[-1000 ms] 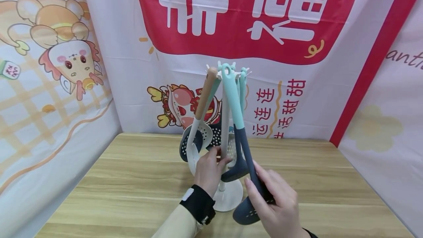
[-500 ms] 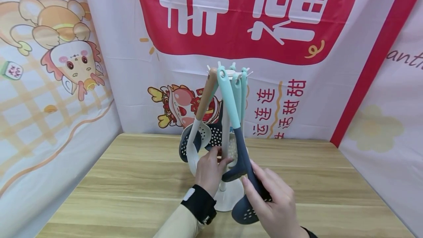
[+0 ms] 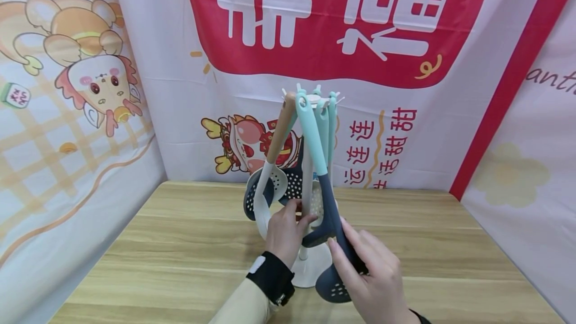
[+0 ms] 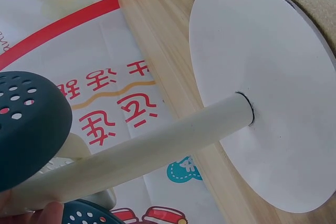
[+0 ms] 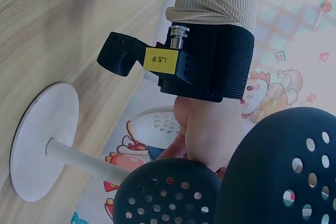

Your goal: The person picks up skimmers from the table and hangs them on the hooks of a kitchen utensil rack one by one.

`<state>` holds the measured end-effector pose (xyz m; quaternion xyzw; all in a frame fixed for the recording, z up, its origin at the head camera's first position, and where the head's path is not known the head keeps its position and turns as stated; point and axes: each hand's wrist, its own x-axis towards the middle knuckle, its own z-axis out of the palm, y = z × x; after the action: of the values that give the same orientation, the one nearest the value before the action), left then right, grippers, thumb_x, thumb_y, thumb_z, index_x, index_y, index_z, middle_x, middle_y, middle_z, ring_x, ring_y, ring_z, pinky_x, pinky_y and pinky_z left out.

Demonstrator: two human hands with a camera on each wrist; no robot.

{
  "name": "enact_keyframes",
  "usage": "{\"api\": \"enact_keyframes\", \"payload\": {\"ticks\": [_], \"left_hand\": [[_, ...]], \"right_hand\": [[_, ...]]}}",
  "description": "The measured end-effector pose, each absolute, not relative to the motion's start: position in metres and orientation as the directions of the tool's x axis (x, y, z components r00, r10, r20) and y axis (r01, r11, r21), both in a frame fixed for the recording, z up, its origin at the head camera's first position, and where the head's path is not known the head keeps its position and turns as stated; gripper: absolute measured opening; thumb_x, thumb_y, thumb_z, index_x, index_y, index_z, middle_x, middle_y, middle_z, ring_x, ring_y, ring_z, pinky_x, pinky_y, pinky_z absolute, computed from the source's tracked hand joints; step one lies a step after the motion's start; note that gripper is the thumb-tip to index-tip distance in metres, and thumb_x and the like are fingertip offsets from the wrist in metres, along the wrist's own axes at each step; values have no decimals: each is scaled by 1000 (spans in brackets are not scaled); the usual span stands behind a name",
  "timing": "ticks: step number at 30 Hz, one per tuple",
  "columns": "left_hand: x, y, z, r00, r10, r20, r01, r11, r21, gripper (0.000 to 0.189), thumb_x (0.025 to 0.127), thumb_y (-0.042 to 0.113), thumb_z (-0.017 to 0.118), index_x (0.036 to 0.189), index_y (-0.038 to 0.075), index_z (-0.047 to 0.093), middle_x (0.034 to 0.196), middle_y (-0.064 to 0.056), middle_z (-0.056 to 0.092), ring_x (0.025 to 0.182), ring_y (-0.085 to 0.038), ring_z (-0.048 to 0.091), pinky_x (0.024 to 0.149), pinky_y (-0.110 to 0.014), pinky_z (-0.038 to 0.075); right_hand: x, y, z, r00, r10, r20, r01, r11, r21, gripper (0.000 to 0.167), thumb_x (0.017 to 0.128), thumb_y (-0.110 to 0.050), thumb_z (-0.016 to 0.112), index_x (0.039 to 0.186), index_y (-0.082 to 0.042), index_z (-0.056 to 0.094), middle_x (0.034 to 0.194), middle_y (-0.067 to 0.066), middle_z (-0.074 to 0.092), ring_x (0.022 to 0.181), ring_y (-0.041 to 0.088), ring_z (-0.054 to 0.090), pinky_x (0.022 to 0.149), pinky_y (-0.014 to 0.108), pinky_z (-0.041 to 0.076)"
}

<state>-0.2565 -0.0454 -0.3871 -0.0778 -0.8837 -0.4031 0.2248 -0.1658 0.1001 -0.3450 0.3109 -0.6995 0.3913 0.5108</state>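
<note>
My left hand (image 3: 285, 231) grips the white pole (image 4: 136, 153) of an upright utensil stand, whose round base (image 3: 312, 269) rests on the table. In my right hand (image 3: 378, 274) is a slotted spoon with a mint handle (image 3: 311, 134) and dark perforated head (image 3: 332, 284), held low between thumb and fingers. The spoon slants, its handle top at a front hook of the stand, the hook tip showing above it. Left of it hangs a white ladle with a wooden handle (image 3: 280, 136). Another dark perforated utensil (image 5: 165, 195) appears in the right wrist view.
Several more utensils hang around the stand, including a white skimmer (image 3: 280, 184) and a dark perforated turner (image 3: 293, 184). The wooden table (image 3: 189, 244) meets printed cloth walls (image 3: 180, 89) at the back and sides.
The spoon's handle top has shifted left and slightly down to the front hook, uncovering another mint handle behind it. My left hand has barely moved. Over the last half second little differs.
</note>
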Motion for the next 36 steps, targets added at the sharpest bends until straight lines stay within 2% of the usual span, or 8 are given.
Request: {"api": "enact_keyframes", "payload": {"ticks": [5, 17, 24, 29, 33, 36], "left_hand": [[-256, -45, -388, -880, -42, 473, 327, 668, 668, 34, 89, 26, 73, 114, 7, 62, 106, -10, 74, 92, -20, 73, 76, -31, 62], [-255, -45, -387, -878, -38, 477, 334, 664, 669, 34, 90, 26, 72, 116, 7, 61, 106, -9, 74, 93, -20, 73, 77, -31, 62], [-254, -46, -387, -877, -31, 480, 344, 657, 671, 34, 91, 26, 72, 117, 7, 61, 106, -9, 74, 94, -20, 73, 77, -31, 62], [-254, -46, -388, -875, -29, 483, 346, 660, 667, 34, 91, 27, 71, 117, 7, 61, 106, -9, 74, 94, -20, 73, 77, -31, 62], [-253, -46, -388, -876, -25, 482, 345, 665, 663, 35, 92, 29, 70, 117, 8, 61, 107, -8, 74, 93, -19, 73, 77, -30, 62], [-254, -45, -388, -881, -22, 473, 339, 668, 662, 34, 93, 29, 69, 118, 7, 60, 107, -9, 73, 93, -20, 73, 76, -29, 62]], "right_hand": [[-163, 101, -347, -334, -35, 942, -826, 493, -274, 40, 98, -29, 64, 112, 8, 70, 71, 4, 63, 58, 5, 45, 49, 9, 36], [-159, 100, -347, -352, -30, 935, -807, 516, -287, 37, 97, -27, 65, 111, 7, 71, 70, 5, 65, 56, 5, 46, 47, 9, 36], [-156, 99, -347, -402, -35, 915, -781, 535, -322, 35, 95, -24, 68, 111, 6, 71, 71, 5, 65, 56, 4, 46, 47, 10, 37], [-156, 100, -347, -427, -43, 903, -774, 534, -341, 31, 87, -10, 76, 112, 6, 71, 72, 5, 66, 57, 4, 48, 47, 10, 40], [-157, 98, -349, -451, -52, 891, -749, 564, -347, 41, 75, 0, 82, 115, 3, 71, 78, 2, 70, 60, 3, 53, 51, 11, 45], [-159, 96, -352, -464, -62, 884, -730, 591, -342, 47, 72, 0, 84, 117, 0, 71, 82, 0, 72, 63, 3, 56, 54, 12, 49]]}}
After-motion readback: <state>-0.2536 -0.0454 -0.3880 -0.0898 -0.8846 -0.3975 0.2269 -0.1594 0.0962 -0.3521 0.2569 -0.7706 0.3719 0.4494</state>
